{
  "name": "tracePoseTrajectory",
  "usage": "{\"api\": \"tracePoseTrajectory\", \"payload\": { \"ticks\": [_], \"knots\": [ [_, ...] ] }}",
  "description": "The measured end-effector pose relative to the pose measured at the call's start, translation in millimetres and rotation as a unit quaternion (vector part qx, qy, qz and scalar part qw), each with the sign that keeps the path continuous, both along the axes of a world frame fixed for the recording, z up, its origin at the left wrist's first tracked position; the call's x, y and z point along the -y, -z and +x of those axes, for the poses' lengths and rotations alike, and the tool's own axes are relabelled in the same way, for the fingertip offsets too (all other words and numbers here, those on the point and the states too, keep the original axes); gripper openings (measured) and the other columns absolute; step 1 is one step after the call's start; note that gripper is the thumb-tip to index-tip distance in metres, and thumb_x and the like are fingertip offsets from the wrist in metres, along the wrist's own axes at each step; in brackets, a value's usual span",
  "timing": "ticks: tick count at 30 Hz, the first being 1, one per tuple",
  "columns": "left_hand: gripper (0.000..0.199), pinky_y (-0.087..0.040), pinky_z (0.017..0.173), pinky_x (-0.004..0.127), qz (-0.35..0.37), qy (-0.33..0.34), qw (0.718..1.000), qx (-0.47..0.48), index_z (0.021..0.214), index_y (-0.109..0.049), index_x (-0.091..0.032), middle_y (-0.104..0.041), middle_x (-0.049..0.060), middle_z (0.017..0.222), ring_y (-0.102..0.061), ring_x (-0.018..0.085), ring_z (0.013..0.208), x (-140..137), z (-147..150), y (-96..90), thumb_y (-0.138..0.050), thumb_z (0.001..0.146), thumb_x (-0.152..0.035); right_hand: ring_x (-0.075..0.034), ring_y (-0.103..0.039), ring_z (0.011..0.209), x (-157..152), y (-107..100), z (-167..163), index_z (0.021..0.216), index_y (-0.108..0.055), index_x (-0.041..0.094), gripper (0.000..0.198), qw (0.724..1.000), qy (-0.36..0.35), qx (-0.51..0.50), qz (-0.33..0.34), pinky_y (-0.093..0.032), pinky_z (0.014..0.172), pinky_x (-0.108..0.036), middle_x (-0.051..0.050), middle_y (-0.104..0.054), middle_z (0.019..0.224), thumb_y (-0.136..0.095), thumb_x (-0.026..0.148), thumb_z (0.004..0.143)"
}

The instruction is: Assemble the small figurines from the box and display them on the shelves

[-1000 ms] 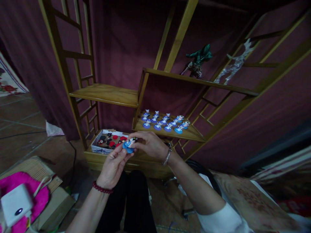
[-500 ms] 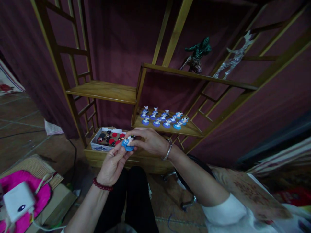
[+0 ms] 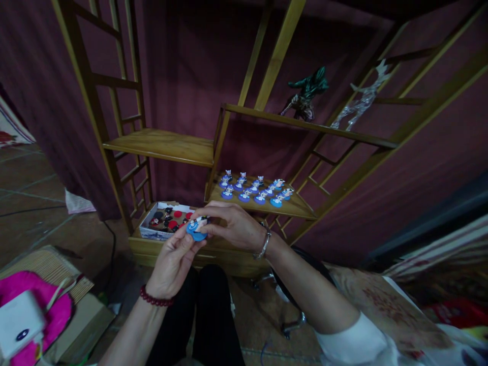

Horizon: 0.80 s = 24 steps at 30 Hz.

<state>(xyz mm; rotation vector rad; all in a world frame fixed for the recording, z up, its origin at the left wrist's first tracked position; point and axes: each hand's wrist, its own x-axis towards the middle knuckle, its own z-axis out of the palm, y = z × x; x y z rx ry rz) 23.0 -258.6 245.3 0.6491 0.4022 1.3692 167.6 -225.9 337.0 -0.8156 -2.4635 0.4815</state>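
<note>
A small figurine (image 3: 197, 230) with a round blue base is held between both hands in front of the shelf unit. My left hand (image 3: 176, 256) grips the blue base from below, thumb against its edge. The fingers of my right hand (image 3: 232, 226) are closed on the figurine's upper right side and partly hide it. Just behind the hands, a white cardboard box (image 3: 155, 234) holds several small black and red figurines, some with round red bases. Beyond my right hand, several figurines (image 3: 246, 194) with purple and blue bases stand in rows on a wooden shelf (image 3: 301, 206).
A green-cloaked statue (image 3: 308, 91) and a clear deer ornament (image 3: 364, 99) stand on the upper shelf. At the lower left, a white device (image 3: 21, 323) lies on a pink cloth. A wheeled chair base (image 3: 293, 323) is to the right of my legs.
The figurine, still in both hands, has shifted slightly left in view. The camera view has tilted and moved a little; the shelf figurines look unchanged.
</note>
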Motion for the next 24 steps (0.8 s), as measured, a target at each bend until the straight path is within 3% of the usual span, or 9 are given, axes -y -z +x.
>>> {"api": "tracePoseTrajectory", "payload": {
  "ticks": [15,24],
  "knots": [
    [0.025,-0.046,0.075,0.021,-0.003,0.003,1.0,0.013,0.093,-0.064,-0.017,-0.063,0.004,0.097,-0.057,0.012,0.085,0.8,-0.8,2.8,-0.065,0.068,-0.021,-0.012,-0.054,0.081,13.2,5.2,-8.0,0.108,-0.054,0.025,0.028,0.995,0.077,0.021,0.054,-0.04,0.074,-0.024,-0.002,-0.059,0.094,-0.049,0.032,0.081],
    [0.032,-0.044,0.082,0.028,0.024,-0.01,1.0,-0.009,0.104,-0.06,-0.019,-0.059,0.006,0.111,-0.053,0.018,0.1,-0.9,0.1,6.1,-0.061,0.072,-0.019,-0.014,-0.056,0.08,22.8,12.7,-19.4,0.105,-0.053,0.024,0.028,0.979,0.198,0.024,0.047,-0.041,0.071,-0.025,-0.002,-0.06,0.091,-0.05,0.035,0.08]
  ]
}}
